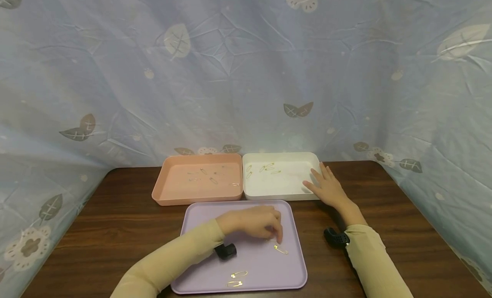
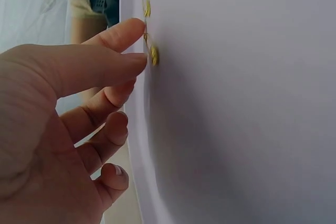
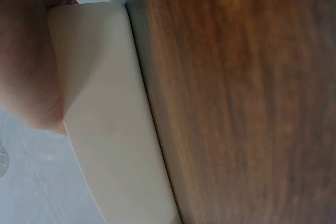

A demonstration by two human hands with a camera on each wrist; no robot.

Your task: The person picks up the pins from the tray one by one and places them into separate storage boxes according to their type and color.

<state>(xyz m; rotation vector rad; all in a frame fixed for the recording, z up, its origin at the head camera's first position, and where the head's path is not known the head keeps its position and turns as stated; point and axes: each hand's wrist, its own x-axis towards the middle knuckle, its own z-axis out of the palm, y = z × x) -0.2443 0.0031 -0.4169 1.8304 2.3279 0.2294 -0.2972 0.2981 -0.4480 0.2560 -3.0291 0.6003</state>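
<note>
My left hand [image 1: 257, 222] reaches over the lilac tray [image 1: 207, 281], thumb and index fingertip apart around a gold safety pin [image 2: 152, 53] lying there. A second gold safety pin [image 1: 281, 249] lies just beyond those fingertips. Two more gold safety pins, one of them here [image 1: 239, 274], are near the tray's front edge. My right hand [image 1: 328, 189] rests at the right rim of the white tray [image 1: 284, 193], fingers spread and holding nothing. Inside that tray, toward its left, are several gold safety pins [image 1: 269, 167].
Left of the white tray stands a pink tray [image 1: 173, 191] holding several silver-looking safety pins [image 1: 213, 180]. Both back trays sit against a patterned cloth [image 1: 230, 97] behind the dark wooden table [image 1: 96, 242]. The lilac tray is in front of them.
</note>
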